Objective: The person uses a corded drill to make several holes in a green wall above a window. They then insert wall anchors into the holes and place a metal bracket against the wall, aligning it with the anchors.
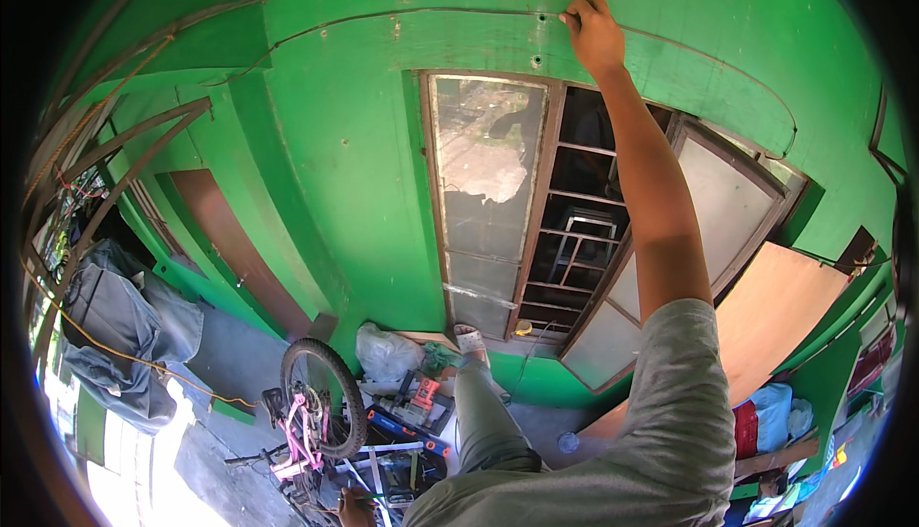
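Right hand: The person's bare right hand [598, 41], arm stretched high, had its fingers curled closed, apparently pinching the cable; how firmly, I could not tell.
Cable: The thin, dark, flexible cable [431, 11] passed through the grip, running fairly straight nearby on the left and drooping in a loose curve to the right.
Wall: The green-painted wall [373, 192] lay right behind the grip, a small round dark hole [543, 18] just left of the fingertips.
Window: The brown-framed glass window [483, 249] stood below the grip.
Left hand: The bare left hand [357, 506] was far below the grip, near the pink-framed bicycle [303, 439]; its hold was unclear.
Handling: To my eye, this called for a light pinch, the cable flat to the wall, slack eased rather than tugged.
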